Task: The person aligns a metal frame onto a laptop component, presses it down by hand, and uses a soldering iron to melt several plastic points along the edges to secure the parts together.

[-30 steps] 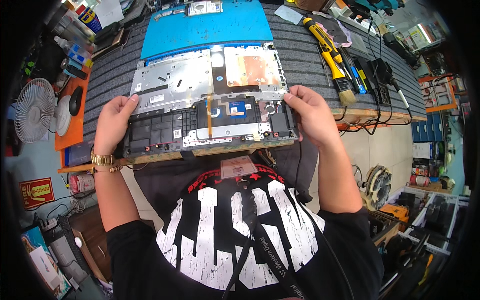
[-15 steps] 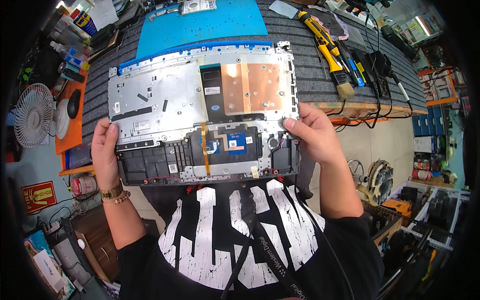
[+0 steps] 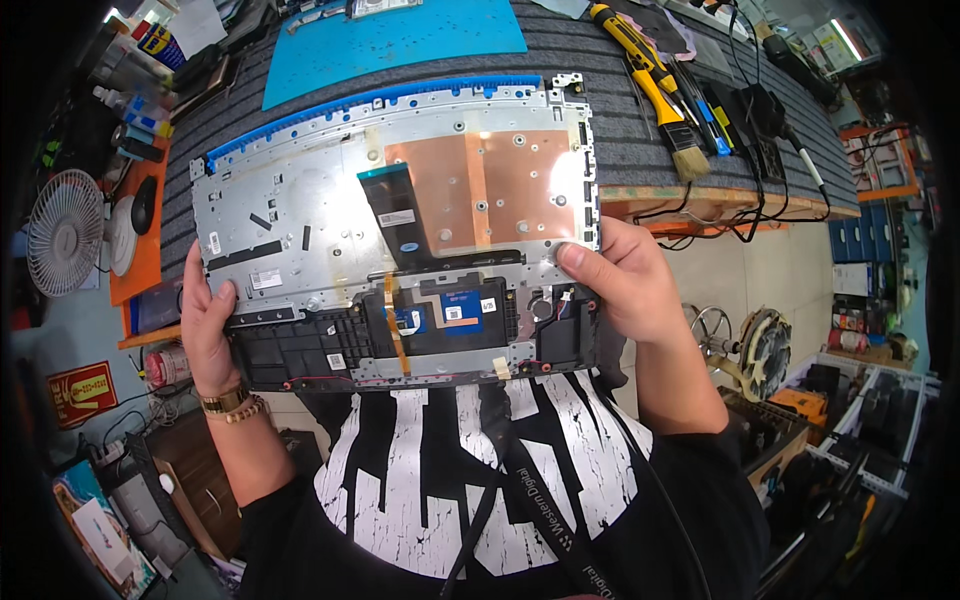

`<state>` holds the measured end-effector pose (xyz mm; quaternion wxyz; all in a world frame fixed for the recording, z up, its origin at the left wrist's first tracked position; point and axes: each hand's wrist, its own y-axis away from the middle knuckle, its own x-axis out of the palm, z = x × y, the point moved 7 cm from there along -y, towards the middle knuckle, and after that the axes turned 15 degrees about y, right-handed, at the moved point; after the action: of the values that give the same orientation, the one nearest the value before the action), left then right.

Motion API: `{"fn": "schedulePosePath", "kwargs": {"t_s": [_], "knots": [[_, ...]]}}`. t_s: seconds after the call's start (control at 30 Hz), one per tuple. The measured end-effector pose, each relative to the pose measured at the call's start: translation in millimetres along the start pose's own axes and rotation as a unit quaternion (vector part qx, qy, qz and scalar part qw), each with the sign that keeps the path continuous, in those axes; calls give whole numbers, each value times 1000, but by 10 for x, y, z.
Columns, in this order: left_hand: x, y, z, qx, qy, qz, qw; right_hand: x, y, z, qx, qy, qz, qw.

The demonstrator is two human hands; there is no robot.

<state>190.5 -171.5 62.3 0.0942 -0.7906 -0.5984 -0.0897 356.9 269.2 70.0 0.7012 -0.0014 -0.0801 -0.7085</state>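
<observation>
I hold a laptop top case (image 3: 300, 220) tilted near my chest, its silver metal inside facing up, with a copper patch, a dark flat cable and a blue strip along its far edge. A black touchpad assembly (image 3: 450, 325) with an orange ribbon spans its nearer part. My left hand (image 3: 210, 315) grips the left edge, thumb on the face, most fingers behind it. My right hand (image 3: 620, 275) grips the right edge, thumb pressed on the metal near the corner of the copper.
The striped bench (image 3: 610, 120) carries a blue mat (image 3: 390, 45), a brush (image 3: 685, 160), yellow hand tools (image 3: 625, 35) and black cables (image 3: 760, 130). A white fan (image 3: 65, 230) stands at left. Shelves (image 3: 855, 280), a round reel-like object (image 3: 760, 355) and metal racks (image 3: 850, 420) line the right.
The top case has come up from the bench edge toward my chest and tilted, showing more of its metal face and now covering more of my shirt. Both hands moved with it.
</observation>
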Motion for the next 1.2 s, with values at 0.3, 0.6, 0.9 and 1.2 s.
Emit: {"fn": "schedulePosePath", "kwargs": {"t_s": [0.3, 0.6, 0.9, 1.2], "knots": [[-141, 27, 82, -15, 70, 24, 997, -41, 187, 76, 18, 30, 42, 998], [-392, 80, 259, -12, 117, -14, 993, -29, 236, 83, 21, 6, 29, 999], [-361, 106, 280, -15, 131, 14, 991, -25, 258, 127, 20, 36, -1, 999], [-398, 113, 242, -13, 119, 5, 993, -62, 273, 68, 56, 32, 5, 998]]}}
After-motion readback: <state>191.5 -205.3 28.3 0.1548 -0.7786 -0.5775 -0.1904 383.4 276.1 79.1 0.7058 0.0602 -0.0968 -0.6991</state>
